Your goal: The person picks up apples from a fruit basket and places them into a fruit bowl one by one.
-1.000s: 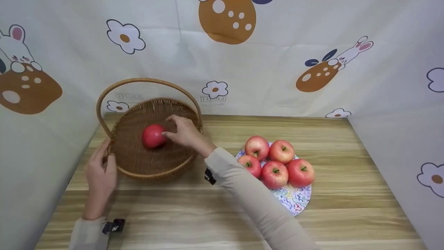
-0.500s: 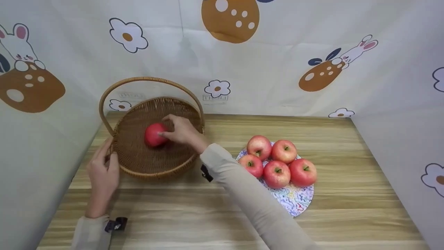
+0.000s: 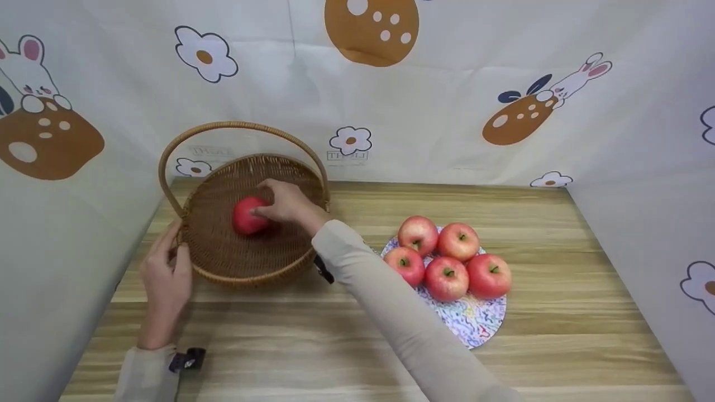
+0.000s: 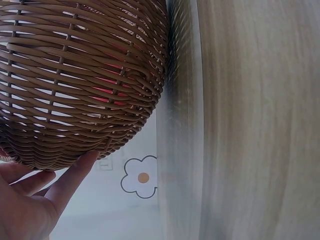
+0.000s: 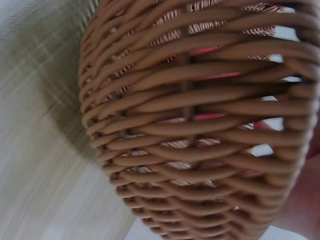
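Observation:
A red apple (image 3: pixel 250 215) lies inside the brown wicker basket (image 3: pixel 223 262), which has a tall arched handle (image 3: pixel 240 125). My right hand (image 3: pixel 287 204) reaches over the right rim and grips this apple, thumb on its near right side and fingers behind it. At the left rim, below the handle's base, my left hand (image 3: pixel 166 279) touches the basket from outside with fairly straight fingers. The left wrist view shows a straight digit (image 4: pixel 75 177) against the woven wall (image 4: pixel 75 75). Through the weave (image 5: pixel 200 100) in the right wrist view, bits of red show; that hand is mostly hidden.
Several red apples (image 3: pixel 447 278) with stems sit on a round, colourfully patterned plate (image 3: pixel 475 324) right of the basket. Both stand on a wood-grain table (image 3: pixel 268 346). Printed cloth walls (image 3: pixel 435 111) enclose the back and sides, close behind the basket.
My right hand has shifted slightly left, its thumb farther over the apple, and the forearm has moved a little left. My left hand stays at the basket's rim. The view has shifted slightly.

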A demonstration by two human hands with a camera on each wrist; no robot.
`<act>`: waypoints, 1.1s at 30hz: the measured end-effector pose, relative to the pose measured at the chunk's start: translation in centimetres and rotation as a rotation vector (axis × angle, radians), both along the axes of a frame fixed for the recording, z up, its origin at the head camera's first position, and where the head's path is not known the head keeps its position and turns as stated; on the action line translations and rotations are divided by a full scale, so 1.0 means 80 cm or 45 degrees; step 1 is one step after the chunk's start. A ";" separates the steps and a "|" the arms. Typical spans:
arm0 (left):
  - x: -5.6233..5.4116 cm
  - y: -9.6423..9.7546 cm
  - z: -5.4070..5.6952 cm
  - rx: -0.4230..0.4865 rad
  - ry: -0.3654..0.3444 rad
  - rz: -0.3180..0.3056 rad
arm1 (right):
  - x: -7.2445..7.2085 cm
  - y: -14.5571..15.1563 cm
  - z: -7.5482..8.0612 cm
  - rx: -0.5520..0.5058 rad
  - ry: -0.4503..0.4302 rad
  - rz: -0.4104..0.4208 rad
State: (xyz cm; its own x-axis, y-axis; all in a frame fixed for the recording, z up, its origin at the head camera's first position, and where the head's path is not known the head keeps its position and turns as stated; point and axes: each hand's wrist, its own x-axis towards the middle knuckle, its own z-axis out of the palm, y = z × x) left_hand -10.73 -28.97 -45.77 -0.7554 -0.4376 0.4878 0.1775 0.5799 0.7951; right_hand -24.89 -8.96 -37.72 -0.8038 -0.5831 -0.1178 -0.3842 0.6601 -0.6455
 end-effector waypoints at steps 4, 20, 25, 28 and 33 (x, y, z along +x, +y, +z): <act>0.001 0.001 0.003 0.008 -0.008 -0.008 | -0.002 -0.008 0.003 0.045 -0.010 0.045; 0.000 -0.001 0.000 -0.040 0.002 -0.008 | -0.008 -0.020 -0.007 0.131 -0.074 0.064; -0.001 -0.002 -0.002 -0.052 0.020 0.001 | -0.011 -0.020 -0.012 0.112 -0.075 0.051; -0.001 -0.002 -0.002 -0.052 0.031 0.000 | -0.012 -0.020 -0.016 0.100 -0.080 0.043; -0.002 0.000 0.000 -0.048 0.039 -0.004 | -0.015 -0.020 -0.021 0.086 -0.077 0.033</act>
